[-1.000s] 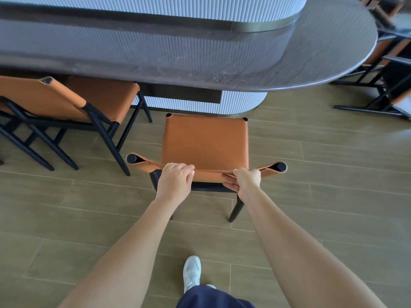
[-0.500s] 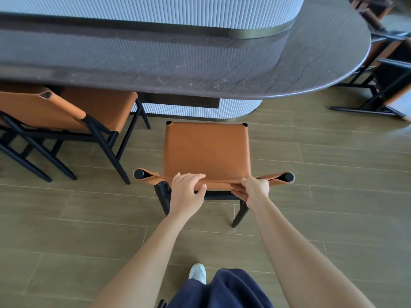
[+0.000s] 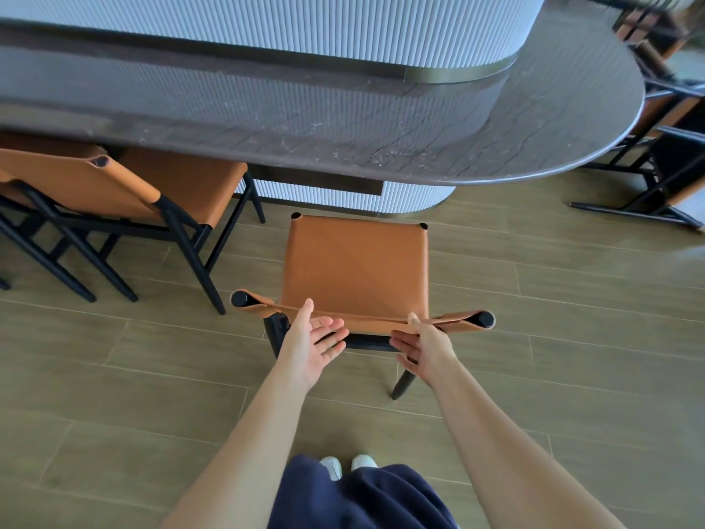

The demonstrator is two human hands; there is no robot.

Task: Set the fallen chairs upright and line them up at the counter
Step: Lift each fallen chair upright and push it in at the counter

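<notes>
- Dark blue cloth [image 3: 362, 498] and white shoes [image 3: 362, 461] are seen closest in, over a floor [image 3: 114, 376] of long, smooth, wood-look planks.
- The left hand [image 3: 313, 337] is held open with its fingers straight and spread. It is right by the backrest [image 3: 370, 318], and nothing is gripped by it.
- The right hand [image 3: 427, 347] is open too. Its fingers are stretched out below the backrest, and only the thumb is laid against the top edge.
- The chair [image 3: 356, 265] is stood upright, with its seat just short of the counter [image 3: 534, 120] and not tucked under it.
- With so loose a touch, the chair could be turned crooked by a push from one side. The row would then be spoiled.
- With a hard shove, the thin black legs [image 3: 402, 383] could be scraped on the floor, or the second chair [image 3: 183, 185] nearby on the left could be bumped.
- The seat is a flat orange square, smooth like leather. The backrest is a thin strip of the same stuff, wrapped round two black posts.
- The counter top is dark, streaked and rounded at its end, with a ribbed pale wall above and below it.
- More chairs [image 3: 671, 173] are seen far right, but they are too blurred to tell whether they are tipped over.
</notes>
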